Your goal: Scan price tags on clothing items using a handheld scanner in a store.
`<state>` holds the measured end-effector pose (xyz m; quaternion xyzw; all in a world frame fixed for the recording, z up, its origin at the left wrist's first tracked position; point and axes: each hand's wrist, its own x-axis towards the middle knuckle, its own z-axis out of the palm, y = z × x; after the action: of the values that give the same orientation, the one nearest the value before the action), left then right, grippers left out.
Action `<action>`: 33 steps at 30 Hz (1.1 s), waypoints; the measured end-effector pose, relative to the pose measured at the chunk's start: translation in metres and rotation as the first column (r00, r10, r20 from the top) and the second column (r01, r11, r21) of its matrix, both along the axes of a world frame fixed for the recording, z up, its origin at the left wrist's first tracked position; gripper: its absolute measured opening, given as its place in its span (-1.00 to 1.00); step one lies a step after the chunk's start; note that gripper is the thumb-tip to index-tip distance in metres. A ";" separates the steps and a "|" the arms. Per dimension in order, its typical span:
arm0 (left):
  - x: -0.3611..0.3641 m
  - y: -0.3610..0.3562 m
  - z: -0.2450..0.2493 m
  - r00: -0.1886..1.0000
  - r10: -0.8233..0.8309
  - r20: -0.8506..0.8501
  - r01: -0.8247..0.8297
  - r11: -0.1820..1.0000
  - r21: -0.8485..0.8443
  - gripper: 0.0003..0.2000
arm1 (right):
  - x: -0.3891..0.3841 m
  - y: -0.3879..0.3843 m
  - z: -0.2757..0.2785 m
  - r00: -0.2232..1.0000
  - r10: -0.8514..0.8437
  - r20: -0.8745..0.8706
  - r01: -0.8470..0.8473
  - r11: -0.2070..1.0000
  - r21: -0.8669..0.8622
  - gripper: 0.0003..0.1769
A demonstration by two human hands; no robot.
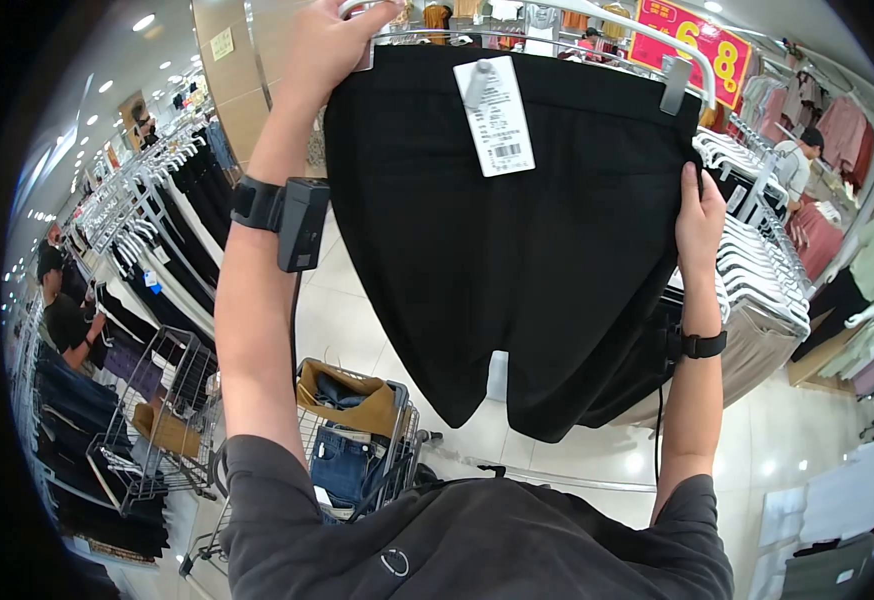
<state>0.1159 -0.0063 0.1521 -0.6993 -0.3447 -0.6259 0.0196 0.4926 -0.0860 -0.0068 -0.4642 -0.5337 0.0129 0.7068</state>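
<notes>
A pair of black trousers (597, 240) hangs spread out in front of me from a white clip hanger (702, 65). At the top left, my left hand (332, 50) is closed on the hanger's end beside the waistband. My right hand (700, 220) pinches the right side edge of the trousers below the waist. A grey clip (675, 85) grips the waistband's right end. The white paper tag (497, 118) with a barcode hangs over the front of the waist. Part of the lower legs is folded away from view.
Clothes racks (147, 190) stand to the left, with another person (67, 315) beside them. A wire cart (397, 410) holding jeans (342, 465) is below my left arm. White hangers (762, 270) line a rack on the right. Farther back is a person in a cap (797, 165).
</notes>
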 end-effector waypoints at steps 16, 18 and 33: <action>0.039 -0.034 -0.042 0.971 -0.235 0.046 0.238 0.968 -0.084 -0.78 | -0.067 -0.021 0.096 0.514 -0.554 0.655 0.296 0.831 0.471 -0.44; 0.042 -0.028 -0.048 0.979 -0.199 0.035 0.200 0.978 -0.053 -0.79 | -0.064 -0.011 0.102 0.575 -0.383 0.723 0.268 0.923 0.275 -0.47; 0.012 -0.037 -0.223 0.732 -0.457 0.506 0.655 0.677 -0.335 -0.57 | -0.082 -0.047 0.140 0.452 -0.586 0.672 0.307 0.810 0.500 -0.65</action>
<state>0.1280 -0.0429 -0.0706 -0.6165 -0.2544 -0.6143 -0.4218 0.4103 -0.1327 0.1333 -0.4271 -0.6438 -0.4696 0.4273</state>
